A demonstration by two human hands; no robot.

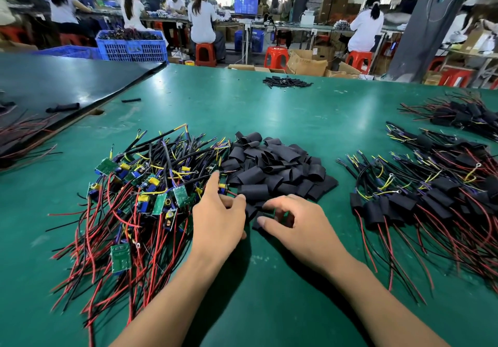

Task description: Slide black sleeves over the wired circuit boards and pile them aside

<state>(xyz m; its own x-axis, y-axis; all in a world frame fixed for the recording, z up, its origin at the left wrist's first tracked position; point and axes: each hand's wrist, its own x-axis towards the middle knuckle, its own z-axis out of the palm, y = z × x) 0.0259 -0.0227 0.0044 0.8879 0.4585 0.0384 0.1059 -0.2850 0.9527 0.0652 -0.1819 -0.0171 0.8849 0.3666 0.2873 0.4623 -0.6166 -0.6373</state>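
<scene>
As the left hand [215, 217], grip slack and empty, reaches into green wired circuit boards [140, 193], the right hand [293, 220] curls over flat black sleeves [275, 169]. Its grip cannot be told.

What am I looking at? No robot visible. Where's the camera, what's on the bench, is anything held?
There is no robot. A person works with two bare hands, filmed by one wide-angle camera worn on the head, looking forward and down. On the green table lie three heaps: bare wired circuit boards on the left, loose black sleeves in the middle, and sleeved boards piled on the right. The left hand reaches into the edge of the bare boards, forefinger straight, touching wires. The right hand curls its fingers over a sleeve at the near edge of the sleeve heap; whether it already pinches it is unclear. Behind, other workers sit at benches.
</scene>
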